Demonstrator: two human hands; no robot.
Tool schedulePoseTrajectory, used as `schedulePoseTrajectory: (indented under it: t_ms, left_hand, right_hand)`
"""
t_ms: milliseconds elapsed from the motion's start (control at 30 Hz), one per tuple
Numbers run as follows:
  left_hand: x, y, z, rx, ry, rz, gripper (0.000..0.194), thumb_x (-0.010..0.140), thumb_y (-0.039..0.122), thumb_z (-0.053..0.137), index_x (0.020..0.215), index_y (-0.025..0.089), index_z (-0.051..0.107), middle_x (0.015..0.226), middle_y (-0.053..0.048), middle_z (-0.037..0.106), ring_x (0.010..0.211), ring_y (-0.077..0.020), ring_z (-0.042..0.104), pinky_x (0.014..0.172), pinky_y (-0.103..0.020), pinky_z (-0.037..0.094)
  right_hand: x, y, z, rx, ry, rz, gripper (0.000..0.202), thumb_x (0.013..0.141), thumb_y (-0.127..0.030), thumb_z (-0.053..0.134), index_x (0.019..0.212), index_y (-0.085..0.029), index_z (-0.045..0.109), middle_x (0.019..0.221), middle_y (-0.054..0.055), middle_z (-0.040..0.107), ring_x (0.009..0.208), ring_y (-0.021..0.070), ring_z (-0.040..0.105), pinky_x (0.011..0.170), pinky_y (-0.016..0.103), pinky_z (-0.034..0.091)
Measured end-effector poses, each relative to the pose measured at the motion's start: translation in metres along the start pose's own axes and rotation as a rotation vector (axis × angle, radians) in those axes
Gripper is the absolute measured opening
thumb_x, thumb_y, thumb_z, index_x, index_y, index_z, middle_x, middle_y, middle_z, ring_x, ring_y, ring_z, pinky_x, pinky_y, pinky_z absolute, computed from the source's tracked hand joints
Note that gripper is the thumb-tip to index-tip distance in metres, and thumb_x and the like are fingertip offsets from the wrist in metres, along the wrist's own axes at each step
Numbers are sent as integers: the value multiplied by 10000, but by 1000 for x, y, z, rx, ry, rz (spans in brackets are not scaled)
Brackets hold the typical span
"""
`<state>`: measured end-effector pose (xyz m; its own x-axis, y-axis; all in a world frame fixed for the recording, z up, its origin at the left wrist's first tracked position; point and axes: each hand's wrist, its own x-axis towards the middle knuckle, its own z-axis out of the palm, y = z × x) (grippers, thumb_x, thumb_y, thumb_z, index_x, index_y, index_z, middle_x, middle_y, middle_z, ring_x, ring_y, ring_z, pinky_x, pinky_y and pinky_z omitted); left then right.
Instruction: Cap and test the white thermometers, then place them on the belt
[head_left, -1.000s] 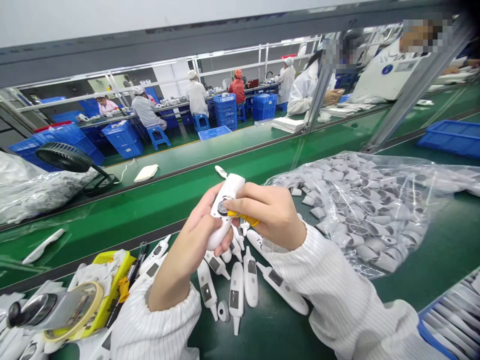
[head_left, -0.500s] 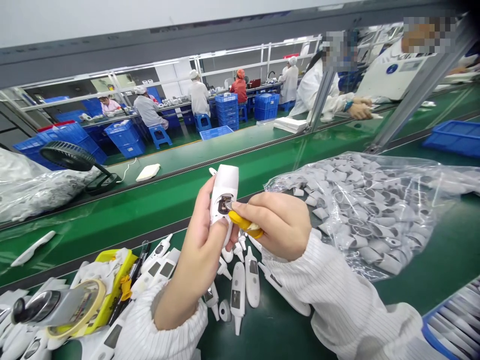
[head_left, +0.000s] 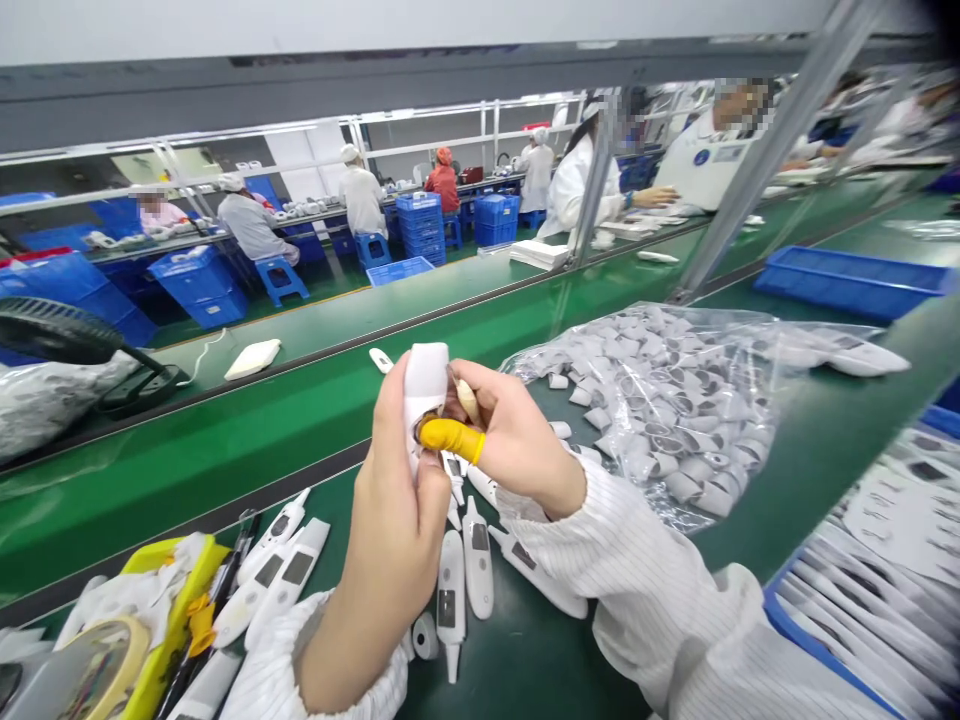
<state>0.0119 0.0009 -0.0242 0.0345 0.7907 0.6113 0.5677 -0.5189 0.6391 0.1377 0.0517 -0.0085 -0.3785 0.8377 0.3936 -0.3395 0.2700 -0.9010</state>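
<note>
My left hand [head_left: 394,520] is wrapped round a white handheld thermometer [head_left: 427,375], held upright above the bench. Its lower end is hidden by my fingers. My right hand [head_left: 525,440] wears a yellow finger cot [head_left: 457,438] on its thumb, which presses at the dark opening in the thermometer's face. A pale cot [head_left: 466,402] covers another finger, curled beside the casing. Whether a small part lies under the thumb is hidden. Below my hands, several white thermometers with slim probe tips [head_left: 451,590] lie on the green bench, near a small grey-white cap [head_left: 425,636].
A clear plastic bag [head_left: 660,400] of grey-white caps lies to the right. A yellow tray [head_left: 180,610] with a tape roll [head_left: 112,665] stands at left. Blue trays [head_left: 847,280] hold the right side. A metal post [head_left: 772,160] rises ahead. Co-workers [head_left: 581,180] sit beyond the belt.
My right thumb has moved onto the opening, where its fingertips earlier held a small silvery piece. The thermometer has turned slightly. The view has swung to the right.
</note>
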Motion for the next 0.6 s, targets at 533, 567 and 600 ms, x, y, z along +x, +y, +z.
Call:
schedulePoseTrajectory:
  t_ms: [533, 567, 600]
  left_hand:
    - [3, -4, 16, -428, -76, -298, 660, 889, 156, 413, 1511, 335, 282, 1068, -44, 634, 716, -150, 594, 614, -256, 496]
    - [4, -3, 14, -537, -101, -346, 652, 897, 164, 411, 1508, 350, 279, 987, -28, 626, 643, -130, 552, 555, -236, 468]
    - [6, -3, 11, -637, -120, -389, 647, 899, 168, 411, 1503, 358, 278, 933, -17, 612, 599, -116, 519, 516, -220, 444]
  right_hand:
    - [-7, 12, -25, -288, 34, -35, 454, 771, -496, 744, 1052, -174, 589, 652, -74, 387, 560, 88, 384, 537, 214, 359]
    - [-7, 10, -37, -423, 34, -15, 487, 818, -508, 692, 1160, -181, 574, 673, -65, 418, 569, 97, 416, 547, 219, 378]
    - [-6, 10, -52, -614, 58, 21, 480, 874, -487, 631, 1243, -190, 550, 702, -50, 464, 590, 107, 454, 565, 225, 399]
